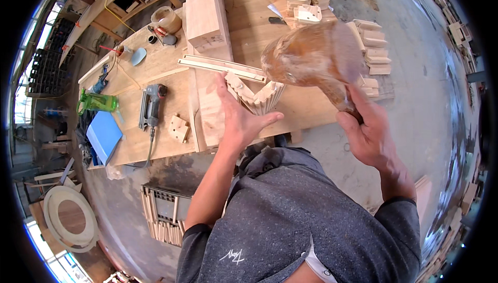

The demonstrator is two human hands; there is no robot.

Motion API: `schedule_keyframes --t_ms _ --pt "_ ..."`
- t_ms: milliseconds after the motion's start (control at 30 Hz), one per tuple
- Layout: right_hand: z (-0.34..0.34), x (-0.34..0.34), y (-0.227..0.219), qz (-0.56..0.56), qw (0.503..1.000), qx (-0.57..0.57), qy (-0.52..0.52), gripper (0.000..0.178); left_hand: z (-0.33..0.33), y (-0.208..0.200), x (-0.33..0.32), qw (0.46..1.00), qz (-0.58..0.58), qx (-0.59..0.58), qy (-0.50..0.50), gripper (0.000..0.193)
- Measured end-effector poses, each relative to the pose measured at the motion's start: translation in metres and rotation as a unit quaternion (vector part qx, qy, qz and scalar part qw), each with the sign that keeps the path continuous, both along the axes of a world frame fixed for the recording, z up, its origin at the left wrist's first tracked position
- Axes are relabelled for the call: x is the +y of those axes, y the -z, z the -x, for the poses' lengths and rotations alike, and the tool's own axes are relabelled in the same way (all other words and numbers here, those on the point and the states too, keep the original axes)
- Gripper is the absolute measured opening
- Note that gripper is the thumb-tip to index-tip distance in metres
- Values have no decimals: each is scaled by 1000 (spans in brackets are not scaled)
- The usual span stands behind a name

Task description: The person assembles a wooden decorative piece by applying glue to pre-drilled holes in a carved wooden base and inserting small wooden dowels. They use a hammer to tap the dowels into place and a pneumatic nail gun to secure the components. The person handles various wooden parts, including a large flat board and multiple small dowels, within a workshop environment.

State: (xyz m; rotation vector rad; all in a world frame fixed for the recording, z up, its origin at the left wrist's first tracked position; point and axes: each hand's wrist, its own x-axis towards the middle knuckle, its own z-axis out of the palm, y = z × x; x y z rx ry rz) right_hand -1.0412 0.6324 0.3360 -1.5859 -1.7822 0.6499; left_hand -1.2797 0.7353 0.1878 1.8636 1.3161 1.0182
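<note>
My right hand (371, 130) is wrapped round the handle of a large wooden mallet (306, 54), raised over the bench and blurred at its striking end. Below and left of the mallet head lies a V-shaped stack of pale wooden pieces (255, 97), its outer sides ribbed. My left hand (241, 122) is spread at the near left of this stack, thumb stretched out along its front. Whether the fingers touch the wood I cannot tell. A long grooved wooden strip (220, 67) lies just beyond the stack, its right end close under the mallet head.
A tall timber block (207, 18) stands behind the strip. Left on the workbench (171, 83) lie a nail gun (151, 104) with its hose, a curved wooden part (179, 129), a green bottle (98, 102) and a blue box (105, 136). Several shaped wooden parts (306, 13) are stacked far right.
</note>
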Motion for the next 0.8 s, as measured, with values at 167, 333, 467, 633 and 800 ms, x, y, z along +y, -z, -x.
schedule_keyframes --t_ms 167,333,467,633,800 --pt "-1 12 6 39 995 -84 -33 57 -12 23 14 995 29 -100 -9 123" --pt "8 4 -25 31 998 11 55 56 -8 22 15 996 11 -84 -10 112" --pt "2 15 5 30 996 -79 -28 60 -11 28 16 992 32 -118 -1 112" --pt "5 30 6 -42 994 -99 -30 59 -7 33 18 995 24 -94 -11 111" --pt "-1 10 -7 -40 998 34 23 58 -6 32 17 994 31 -104 -12 109"
